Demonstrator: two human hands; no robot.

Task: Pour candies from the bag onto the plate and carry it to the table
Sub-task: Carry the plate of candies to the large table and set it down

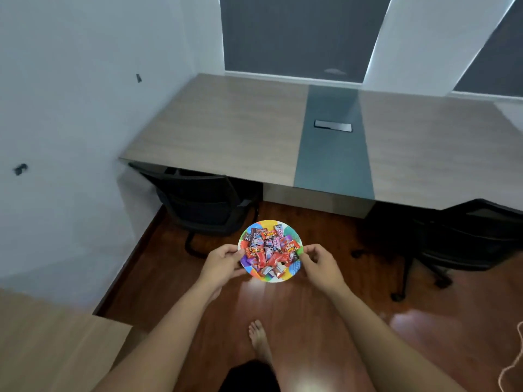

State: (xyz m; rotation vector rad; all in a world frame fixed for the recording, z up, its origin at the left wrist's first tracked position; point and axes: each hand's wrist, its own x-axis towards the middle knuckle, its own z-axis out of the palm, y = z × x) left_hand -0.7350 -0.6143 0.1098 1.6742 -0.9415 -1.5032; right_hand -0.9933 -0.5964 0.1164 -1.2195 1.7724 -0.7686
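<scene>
A round plate with a many-coloured rim (271, 223) is held level in the air above the wooden floor. Several wrapped candies (268, 250), mostly red, pink and purple, are heaped on it. My left hand (222, 264) grips the plate's left edge, thumb on top. The right edge is pinched by my right hand (321, 264). Ahead stands a long table (226, 131) with a light wood top and a dark grey strip down its middle. No bag is in view.
A black office chair (203, 205) is tucked under the table at the left; another black chair (464, 236) stands at the right. A white wall runs along the left. A light wood surface (51, 346) is at the lower left. My bare foot (259, 339) is on the floor.
</scene>
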